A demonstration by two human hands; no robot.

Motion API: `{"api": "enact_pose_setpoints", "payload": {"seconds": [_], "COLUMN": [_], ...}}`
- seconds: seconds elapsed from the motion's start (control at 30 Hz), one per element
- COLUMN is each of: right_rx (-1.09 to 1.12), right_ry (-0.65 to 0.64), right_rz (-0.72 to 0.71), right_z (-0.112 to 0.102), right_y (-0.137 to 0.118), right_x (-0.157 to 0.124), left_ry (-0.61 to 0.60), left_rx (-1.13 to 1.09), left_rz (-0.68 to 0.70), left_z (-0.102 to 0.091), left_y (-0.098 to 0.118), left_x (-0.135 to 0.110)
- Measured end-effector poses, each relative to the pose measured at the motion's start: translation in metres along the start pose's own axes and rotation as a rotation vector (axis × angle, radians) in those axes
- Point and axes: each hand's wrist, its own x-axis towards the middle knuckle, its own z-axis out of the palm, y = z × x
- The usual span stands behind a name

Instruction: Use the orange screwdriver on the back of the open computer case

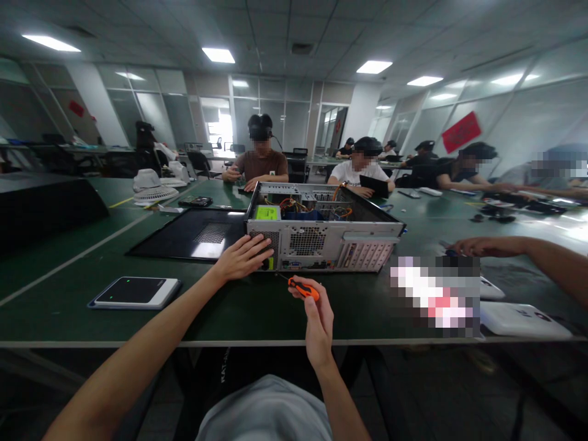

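A desktop computer case (316, 245) lies on its side on the green table, its back panel toward me and its upper side uncovered. Inside show orange and other cables and a box with a yellow-green label (267, 212). My left hand (243, 257) rests with outstretched fingers against the left end of the back panel. In front of the case, my right hand (319, 312) is wrapped round the handle of an orange and black screwdriver (304, 288). The screwdriver's thin shaft points left toward the lower edge of the case; I cannot tell whether its tip touches anything.
A black side panel (193, 233) lies left of the case. Nearer stands a flat white and black device (135, 292). White fans (151, 187) sit farther back. At right, another person's hand (478, 246) reaches over the table near a white device (523, 320). Other people sit opposite.
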Motion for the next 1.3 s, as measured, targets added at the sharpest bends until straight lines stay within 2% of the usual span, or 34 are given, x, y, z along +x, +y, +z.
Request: {"api": "enact_pose_setpoints", "payload": {"seconds": [0.17,0.27,0.4,0.47,0.53,0.6,0.67,0.73,0.83,0.93,1.07,1.3], "right_rx": [-0.002,0.013,0.043,0.06,0.082,0.104,0.11,0.099,0.077,0.064,0.057,0.03], "right_ry": [0.01,0.025,0.035,0.038,0.042,0.047,0.053,0.051,0.052,0.063,0.066,0.072], "right_rz": [0.007,0.004,0.009,0.02,0.033,0.044,0.05,0.057,0.057,0.049,0.053,0.044], "right_z": [0.001,0.001,-0.001,-0.002,-0.002,-0.002,-0.002,-0.001,-0.001,0.0,0.0,-0.001], "right_y": [-0.001,0.001,0.003,0.003,0.004,0.005,0.006,0.006,0.005,0.005,0.006,0.005], "right_x": [0.0,0.0,0.0,0.0,0.0,0.001,0.001,0.001,0.001,0.001,0.001,-0.001], "left_ry": [0.074,0.133,0.286,0.366,0.369,0.295,0.128,-0.104,-0.428,-0.641,-0.755,-0.826], "left_rx": [-0.042,-0.029,-0.027,-0.089,-0.147,-0.167,-0.169,-0.177,-0.197,-0.215,-0.223,-0.209], "left_rz": [-0.002,-0.061,-0.209,-0.222,-0.192,-0.154,-0.166,-0.26,-0.476,-0.62,-0.694,-0.745], "left_z": [-0.008,-0.015,-0.035,-0.047,-0.059,-0.067,-0.072,-0.074,-0.073,-0.072,-0.07,-0.069], "left_y": [0.004,0.006,0.005,0.003,0.001,0.003,0.007,0.012,0.019,0.024,0.03,0.04], "left_x": [-0.001,0.003,0.015,0.02,0.021,0.016,0.008,-0.002,-0.009,-0.004,0.013,0.029]}}
